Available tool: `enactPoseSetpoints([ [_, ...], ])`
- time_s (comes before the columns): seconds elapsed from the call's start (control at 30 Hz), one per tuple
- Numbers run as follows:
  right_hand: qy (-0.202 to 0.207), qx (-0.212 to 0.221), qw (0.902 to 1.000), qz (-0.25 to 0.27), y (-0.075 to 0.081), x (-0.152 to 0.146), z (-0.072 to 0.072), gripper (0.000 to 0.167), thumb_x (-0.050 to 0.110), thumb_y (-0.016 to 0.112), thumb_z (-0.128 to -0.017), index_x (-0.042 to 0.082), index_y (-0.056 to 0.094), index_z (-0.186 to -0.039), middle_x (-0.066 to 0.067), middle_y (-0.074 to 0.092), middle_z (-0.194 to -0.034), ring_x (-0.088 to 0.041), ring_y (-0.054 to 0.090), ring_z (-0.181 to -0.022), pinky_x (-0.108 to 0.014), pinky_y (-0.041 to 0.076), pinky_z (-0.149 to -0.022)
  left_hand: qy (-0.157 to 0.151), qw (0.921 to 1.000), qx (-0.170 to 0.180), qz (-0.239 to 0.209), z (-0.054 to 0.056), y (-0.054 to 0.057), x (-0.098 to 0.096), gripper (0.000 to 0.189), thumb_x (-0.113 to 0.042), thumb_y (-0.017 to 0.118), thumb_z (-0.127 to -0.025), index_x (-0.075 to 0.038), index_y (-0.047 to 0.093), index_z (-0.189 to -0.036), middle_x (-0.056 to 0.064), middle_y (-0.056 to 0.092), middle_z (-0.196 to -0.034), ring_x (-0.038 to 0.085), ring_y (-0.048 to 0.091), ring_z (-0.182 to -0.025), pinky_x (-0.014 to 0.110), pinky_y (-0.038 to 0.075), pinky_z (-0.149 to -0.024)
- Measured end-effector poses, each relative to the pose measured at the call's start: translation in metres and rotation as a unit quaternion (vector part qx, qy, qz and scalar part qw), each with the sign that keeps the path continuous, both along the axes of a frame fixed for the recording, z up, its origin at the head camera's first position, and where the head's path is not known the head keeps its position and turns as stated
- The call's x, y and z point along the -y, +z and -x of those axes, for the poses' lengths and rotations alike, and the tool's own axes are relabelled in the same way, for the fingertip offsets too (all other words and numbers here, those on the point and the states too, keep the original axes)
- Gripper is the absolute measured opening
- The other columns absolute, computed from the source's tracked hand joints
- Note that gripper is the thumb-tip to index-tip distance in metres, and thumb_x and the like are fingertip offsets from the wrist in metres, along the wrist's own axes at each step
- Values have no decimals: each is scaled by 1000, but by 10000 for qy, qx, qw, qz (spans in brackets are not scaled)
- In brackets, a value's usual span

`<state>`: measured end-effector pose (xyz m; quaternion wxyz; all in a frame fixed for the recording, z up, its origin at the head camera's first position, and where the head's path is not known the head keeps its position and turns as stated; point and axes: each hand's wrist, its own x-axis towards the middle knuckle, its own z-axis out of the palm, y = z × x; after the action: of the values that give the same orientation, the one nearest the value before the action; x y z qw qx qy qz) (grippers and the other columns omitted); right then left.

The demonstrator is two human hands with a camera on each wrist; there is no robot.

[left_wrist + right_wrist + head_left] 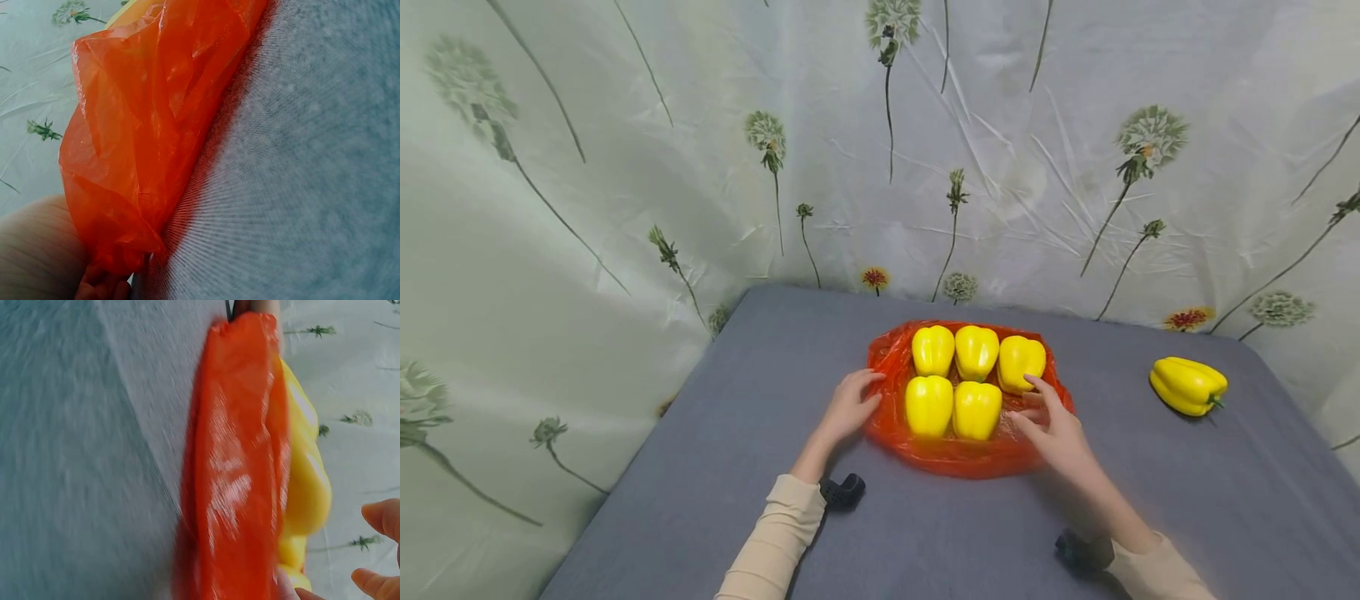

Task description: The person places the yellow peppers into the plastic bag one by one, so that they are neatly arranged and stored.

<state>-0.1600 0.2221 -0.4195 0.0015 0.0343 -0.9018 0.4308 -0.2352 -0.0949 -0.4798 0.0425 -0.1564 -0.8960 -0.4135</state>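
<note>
A red plastic bag (925, 454) lies on the table with its mouth turned up. Inside it several yellow bell peppers (928, 407) stand in two rows. My left hand (848, 407) holds the bag's left edge; in the left wrist view its fingers are partly hidden behind the red plastic (137, 125). Over the bag's right side hovers my right hand (1060, 433), fingers spread and holding nothing, its fingertips close to the right-hand pepper (1021, 364). The right wrist view shows parted fingers (381, 519) beside the peppers (306, 481).
Another yellow bell pepper (1187, 386) lies on its side on the grey cloth-covered table (760, 375), well to the right of the bag. A pale curtain (820, 167) with dandelion prints hangs behind the table's back edge. Each wrist wears a black strap.
</note>
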Motion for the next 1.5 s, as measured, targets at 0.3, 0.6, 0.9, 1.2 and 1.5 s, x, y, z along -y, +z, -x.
enactPoseSetpoints([
  [0.3, -511, -333, 9981, -120, 14, -26, -8, 60, 25, 54, -94, 9, 26, -145, -26, 48, -132, -40, 57, -111, -42, 55, -84, -15, 10000, -3, 26, -2, 1, 2, 34, -12, 56, -89, -4, 59, -122, 19, 53, -134, 37, 44, -128, 55, 33, -108],
  [0.6, -793, -488, 9956, -59, 13, -52, -15, 59, 27, 51, -95, 8, 26, -145, -28, 47, -132, 24, 45, -82, -7, 50, -68, -34, 10000, -30, -11, 0, 1, 1, 34, -12, 55, -89, -4, 59, -121, 19, 54, -134, 37, 44, -128, 54, 32, -109],
  [0.9, -1273, -106, 9917, -175, 5, -85, -14, 65, 35, 47, -96, 8, 19, -148, -30, 43, -134, 21, 50, -75, -18, 56, -63, -11, 10000, -15, -19, -1, 2, 1, 34, -12, 56, -89, -4, 60, -122, 19, 53, -135, 37, 44, -129, 54, 33, -109],
  [1.2, -2034, 228, 9788, 70, 3, -107, -13, 67, 34, 46, -96, 5, 16, -149, -34, 39, -137, 25, 42, -65, -9, 50, -57, 5, 10000, 71, 49, -1, 4, 0, 35, -13, 56, -89, -5, 59, -123, 18, 52, -136, 36, 43, -130, 54, 33, -109],
  [1.5, -2984, 637, 9523, 1, 2, -129, -9, 69, 35, 43, -96, 11, 8, -151, -26, 23, -151, -27, 48, -111, -2, 30, -53, 13, 10000, 5, 8, -2, 4, 0, 35, -12, 55, -89, -5, 59, -122, 19, 53, -135, 37, 44, -129, 56, 32, -109],
])
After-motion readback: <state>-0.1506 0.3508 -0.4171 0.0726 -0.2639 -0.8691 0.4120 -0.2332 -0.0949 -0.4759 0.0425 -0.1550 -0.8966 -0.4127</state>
